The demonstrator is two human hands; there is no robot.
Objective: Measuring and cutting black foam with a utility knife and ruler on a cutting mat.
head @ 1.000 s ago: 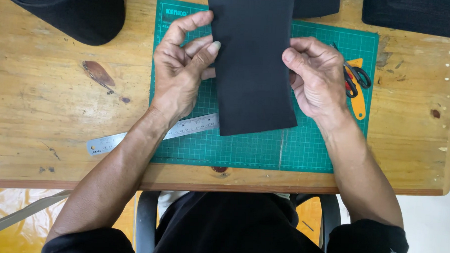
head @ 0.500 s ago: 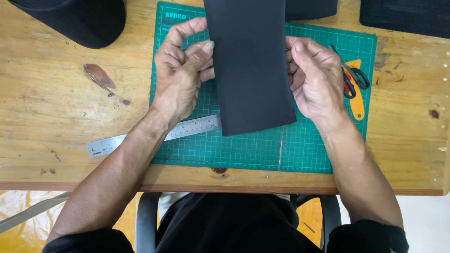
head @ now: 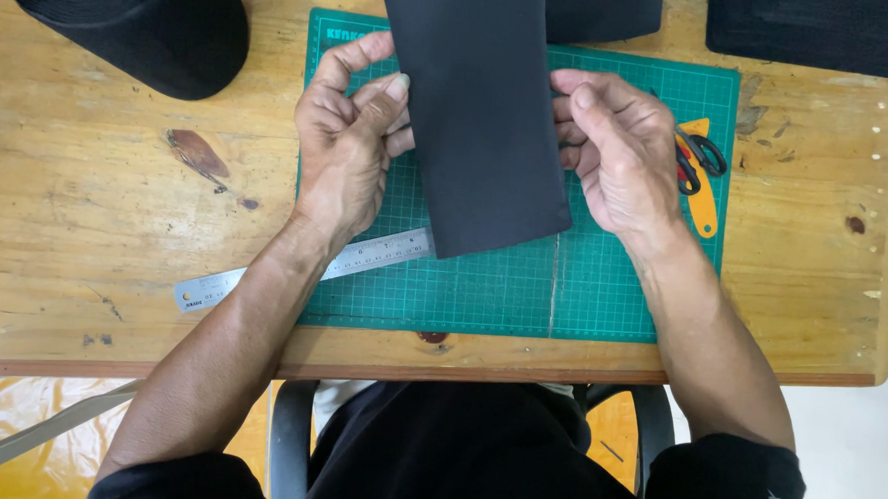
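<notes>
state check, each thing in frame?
Left hand: gripping black sheet's left edge.
Right hand: gripping its right edge.
Black sheet: held over mat, tilted.
Mat: flat on table.
Ruler: flat, partly under left wrist.
Scissors: closed, on yellow cutter.
Cap: on table, untouched.

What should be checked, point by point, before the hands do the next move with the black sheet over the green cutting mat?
1. Left hand grips the left edge of the flat black sheet of foam-like material: ok.
2. Right hand grips the right edge: ok.
3. Sheet lies square to the grid of the green cutting mat: not ok, it is slightly tilted.
4. Steel ruler is free to pick up: not ok, the left forearm crosses it.
5. Black-handled scissors and orange-handled knife are clear of the sheet: ok.
6. Whether the sheet's far end is flat: cannot tell, it is out of view.
</notes>
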